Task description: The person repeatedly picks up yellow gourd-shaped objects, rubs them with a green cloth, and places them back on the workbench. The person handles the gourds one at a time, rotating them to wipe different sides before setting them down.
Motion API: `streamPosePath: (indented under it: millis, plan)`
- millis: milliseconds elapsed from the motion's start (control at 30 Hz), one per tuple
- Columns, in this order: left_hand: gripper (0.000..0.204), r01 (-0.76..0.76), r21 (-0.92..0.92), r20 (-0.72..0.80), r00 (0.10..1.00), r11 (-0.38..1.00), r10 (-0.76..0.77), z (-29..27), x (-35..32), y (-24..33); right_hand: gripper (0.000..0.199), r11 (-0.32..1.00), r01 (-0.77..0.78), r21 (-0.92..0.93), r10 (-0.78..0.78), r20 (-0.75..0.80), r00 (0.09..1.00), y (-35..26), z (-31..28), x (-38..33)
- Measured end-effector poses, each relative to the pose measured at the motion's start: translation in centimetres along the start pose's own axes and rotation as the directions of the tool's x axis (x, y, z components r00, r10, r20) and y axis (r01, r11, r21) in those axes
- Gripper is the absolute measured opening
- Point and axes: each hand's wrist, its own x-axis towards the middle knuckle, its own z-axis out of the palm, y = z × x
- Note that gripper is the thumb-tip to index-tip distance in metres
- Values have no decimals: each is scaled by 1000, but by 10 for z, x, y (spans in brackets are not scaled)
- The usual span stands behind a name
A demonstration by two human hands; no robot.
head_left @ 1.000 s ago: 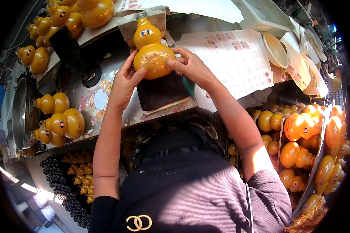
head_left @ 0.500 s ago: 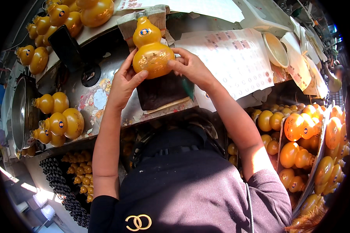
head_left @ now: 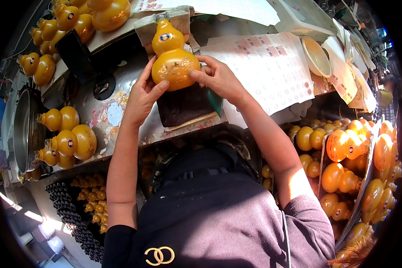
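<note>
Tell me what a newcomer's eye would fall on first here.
The eye would probably go first to the yellow gourd-shaped bottle at the upper middle, its wide lower bulb held between the left hand and the right hand. Next might come the sunlit bottles glowing orange at the right, and then the white printed sheets spread just right of the held bottle.

paper sheets [head_left: 268, 71] lie right of the bottle [head_left: 176, 67], a pan [head_left: 26, 134] left.
</note>
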Motion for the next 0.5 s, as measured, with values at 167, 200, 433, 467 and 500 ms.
streamPosePath:
  millis: [167,200,433,467,500]
  plan:
    - [75,11,-47,-10,1000,999,-12,-3,1,-2,64,1000,-6,-13,6,-31,1000,0,2,0]
    - [75,20,-59,-13,1000,998,-20,-4,2,-2,64,1000,-11,-29,10,-38,999,0,2,1]
    - [73,-6,-24,-29,1000,1000,5,-3,1,-5,65,1000,1,-32,-3,-50,999,-3,5,0]
    - [73,-6,-26,-26,1000,1000,6,-2,1,-5,64,1000,5,-27,-7,-55,998,-3,5,0]
    - [73,-7,-28,-24,1000,1000,6,-2,2,-4,64,1000,10,-21,-11,-60,998,-2,5,0]
